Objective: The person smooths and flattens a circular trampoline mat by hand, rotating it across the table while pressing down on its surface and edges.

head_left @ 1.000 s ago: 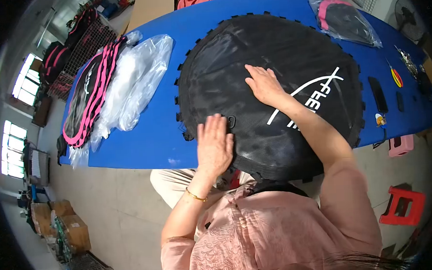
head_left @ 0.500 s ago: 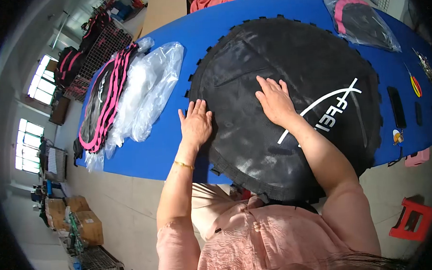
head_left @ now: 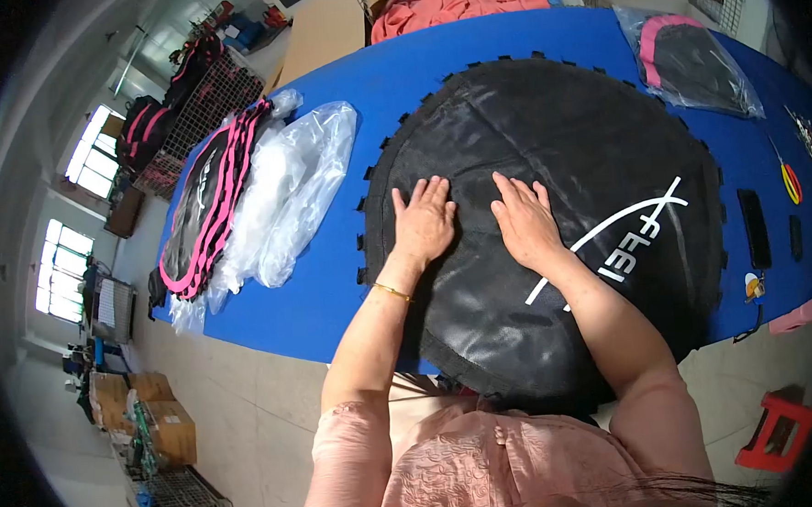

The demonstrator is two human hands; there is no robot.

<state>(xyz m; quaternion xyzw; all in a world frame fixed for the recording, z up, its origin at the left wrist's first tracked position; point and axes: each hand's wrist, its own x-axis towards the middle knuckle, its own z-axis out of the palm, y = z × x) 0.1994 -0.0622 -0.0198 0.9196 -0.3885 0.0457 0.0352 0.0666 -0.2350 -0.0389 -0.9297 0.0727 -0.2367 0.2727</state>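
Observation:
A large round black mat (head_left: 547, 136) with dark tabs round its rim and a white printed logo lies on the blue table (head_left: 272, 329). Its near edge hangs over the table's front edge. My left hand (head_left: 425, 223) rests flat on the mat's left part, fingers spread, a gold bracelet at the wrist. Near the mat's middle, left of the logo, my right hand (head_left: 526, 223) lies palm down with its fingers extended. Nothing is held in either hand.
Pink-and-black pieces (head_left: 209, 204) and clear plastic bags (head_left: 284, 200) lie at left. A bagged piece (head_left: 690, 64) is at the back right. A black phone-like object (head_left: 754, 228) and red-yellow snips (head_left: 791, 183) lie at right. A red stool (head_left: 775, 431) stands on the floor.
My left hand has moved from the mat's left edge inward onto its surface, closer to my right hand. My right hand stays on the mat. The whole view has shifted slightly.

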